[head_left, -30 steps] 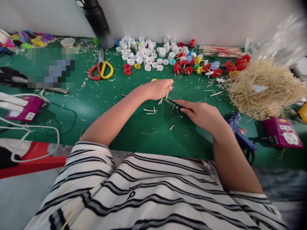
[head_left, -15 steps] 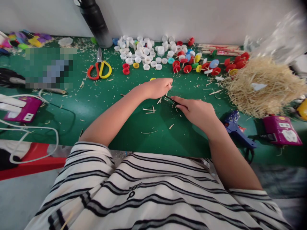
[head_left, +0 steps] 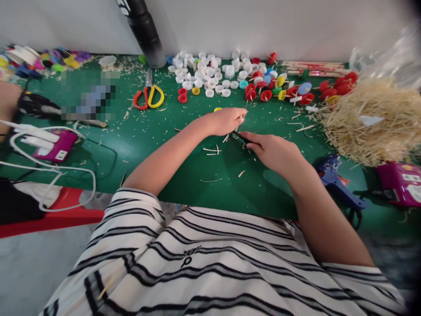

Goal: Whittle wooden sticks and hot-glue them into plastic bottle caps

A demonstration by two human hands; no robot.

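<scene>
Slivers (head_left: 215, 151), pale and thin, lie on the green desk (head_left: 184, 184) at the centre of the frame, just below the left hand (head_left: 226, 121). That hand is closed, its curled fingers pinching a small pale piece (head_left: 241, 117). To its lower right, the right hand (head_left: 274, 151) grips a slim dark tool (head_left: 242, 138), its tip pointing up and left to the left hand; whether the two touch, I cannot tell. White caps (head_left: 210, 72) sit scattered at the upper centre, scissors (head_left: 149, 81) at the upper left, a straw heap (head_left: 355, 131) and a blue glue gun (head_left: 329, 175) at the right.
</scene>
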